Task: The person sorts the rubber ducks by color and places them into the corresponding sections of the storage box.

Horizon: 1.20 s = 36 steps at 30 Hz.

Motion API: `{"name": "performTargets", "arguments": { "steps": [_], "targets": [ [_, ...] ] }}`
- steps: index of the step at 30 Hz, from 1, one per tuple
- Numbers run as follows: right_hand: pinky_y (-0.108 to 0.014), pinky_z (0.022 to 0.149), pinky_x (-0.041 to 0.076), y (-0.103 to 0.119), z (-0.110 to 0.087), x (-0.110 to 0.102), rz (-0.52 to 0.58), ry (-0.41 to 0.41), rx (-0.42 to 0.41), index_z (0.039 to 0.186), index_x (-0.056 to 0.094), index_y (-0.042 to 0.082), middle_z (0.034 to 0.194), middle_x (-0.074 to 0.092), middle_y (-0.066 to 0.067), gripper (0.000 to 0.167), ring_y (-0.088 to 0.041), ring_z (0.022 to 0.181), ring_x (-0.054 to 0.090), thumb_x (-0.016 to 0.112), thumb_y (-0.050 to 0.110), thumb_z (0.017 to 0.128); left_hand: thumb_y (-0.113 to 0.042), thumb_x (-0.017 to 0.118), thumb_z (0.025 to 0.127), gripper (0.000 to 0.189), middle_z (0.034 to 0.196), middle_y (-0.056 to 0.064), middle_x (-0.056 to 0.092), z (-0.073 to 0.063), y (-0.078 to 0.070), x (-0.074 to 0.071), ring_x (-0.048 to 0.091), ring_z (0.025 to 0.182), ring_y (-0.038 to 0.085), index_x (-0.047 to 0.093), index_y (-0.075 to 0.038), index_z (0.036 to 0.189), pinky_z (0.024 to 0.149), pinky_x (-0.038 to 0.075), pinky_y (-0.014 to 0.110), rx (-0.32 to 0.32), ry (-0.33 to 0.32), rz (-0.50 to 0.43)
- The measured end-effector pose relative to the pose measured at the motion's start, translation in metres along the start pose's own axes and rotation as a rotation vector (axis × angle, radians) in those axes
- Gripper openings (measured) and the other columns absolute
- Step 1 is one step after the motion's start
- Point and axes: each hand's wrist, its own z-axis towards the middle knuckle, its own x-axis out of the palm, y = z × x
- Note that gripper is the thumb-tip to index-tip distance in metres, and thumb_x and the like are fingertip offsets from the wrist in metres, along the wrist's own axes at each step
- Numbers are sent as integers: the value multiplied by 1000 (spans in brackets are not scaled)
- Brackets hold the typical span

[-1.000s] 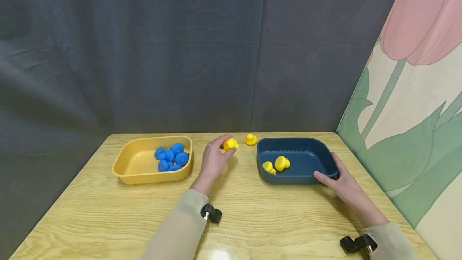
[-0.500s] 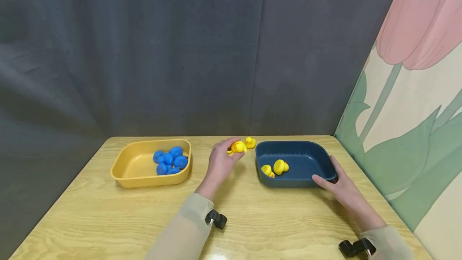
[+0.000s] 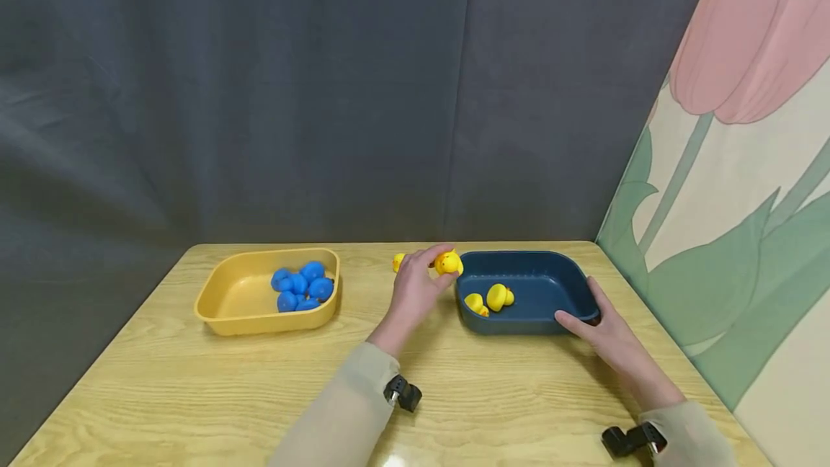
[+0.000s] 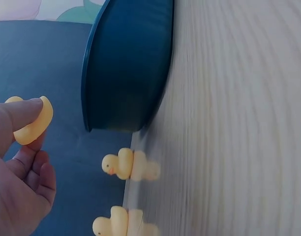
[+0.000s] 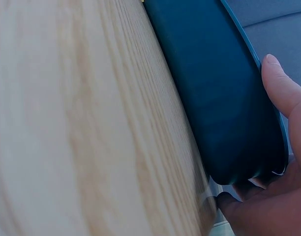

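My left hand (image 3: 415, 290) pinches a yellow rubber duck (image 3: 447, 263) between thumb and fingers, raised at the left rim of the dark blue bin (image 3: 538, 324). In the left wrist view the duck (image 4: 35, 123) shows between thumb and fingertips. Two yellow rubber ducks (image 3: 504, 297) lie in the bin's left part. My right hand (image 3: 609, 330) grips the bin's front right corner, thumb over the rim. In the right wrist view its fingers (image 5: 249, 191) curl under the corner. Two more ducks stand on the table, one duck (image 4: 123, 163) nearer the bin; my left hand partly hides them in the head view.
A yellow bin (image 3: 223, 301) stands on the left of the wooden table (image 3: 259, 380), with several blue rubber ducks (image 3: 301, 285) in its right part. A dark curtain (image 3: 292, 92) hangs behind the table. A tulip-patterned wall covering (image 3: 733, 236) borders it on the right.
My left hand has moved right with the pinched duck, from left of the standing ducks to the dark blue bin's left rim. My right hand keeps its grip on the bin.
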Motion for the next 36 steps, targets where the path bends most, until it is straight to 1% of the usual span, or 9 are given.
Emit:
{"name": "performTargets", "arguments": {
  "steps": [6,10,12,15,21,26,31,34,36],
  "targets": [
    [-80,125,10,-1,1,1,8,-5,3,175,-19,15,180,-15,-28,116,-57,163,-8,73,40,108,-24,86,100,49,144,4,71,1,-7,14,57,131,30,73,-23,147,109,53,46,9,30,35],
    [-80,125,11,0,0,1,-4,-10,6,175,-18,15,180,-13,-28,117,-57,163,-6,74,41,108,-26,85,100,48,140,4,72,2,-11,21,56,129,31,74,-21,147,108,52,45,53,41,62],
    [-80,125,12,1,0,1,-3,-11,6,175,-18,15,180,-12,-28,117,-57,163,-5,74,41,107,-28,85,101,47,139,4,73,2,-12,25,57,129,31,74,-21,146,108,50,46,77,40,95],
    [-79,126,12,2,-1,2,7,-12,3,175,-18,14,180,-12,-28,117,-57,164,-5,75,41,107,-32,84,101,48,141,4,71,3,-13,31,56,130,32,74,-22,147,110,47,47,90,38,131],
    [-78,126,11,4,-4,3,21,-13,3,175,-18,15,180,-11,-28,118,-56,164,-5,75,39,107,-39,82,102,50,147,5,64,5,-12,40,50,138,34,72,-27,149,115,43,50,60,47,161],
    [-78,127,11,6,-5,3,24,-11,6,175,-17,14,180,-11,-28,118,-56,164,-5,76,39,107,-42,80,103,52,150,7,61,5,-12,42,45,144,36,71,-26,151,119,40,54,46,60,154],
    [-78,126,12,4,-5,3,24,-7,10,175,-17,15,180,-12,-29,118,-57,164,-5,75,40,107,-47,74,106,64,163,9,53,5,-10,42,40,152,38,57,-25,163,124,36,59,10,103,169],
    [-79,126,12,3,-4,3,20,-6,14,175,-18,16,180,-12,-29,118,-57,164,-5,75,41,107,-48,72,107,68,164,9,51,7,-6,40,40,152,36,50,-27,168,124,38,57,-12,93,169],
    [-79,126,12,3,-4,3,17,-8,15,175,-19,17,180,-12,-29,118,-57,163,-6,74,41,107,-46,72,108,68,163,10,51,8,-3,36,41,150,36,49,-26,169,122,41,55,-20,76,156]
  ]
}}
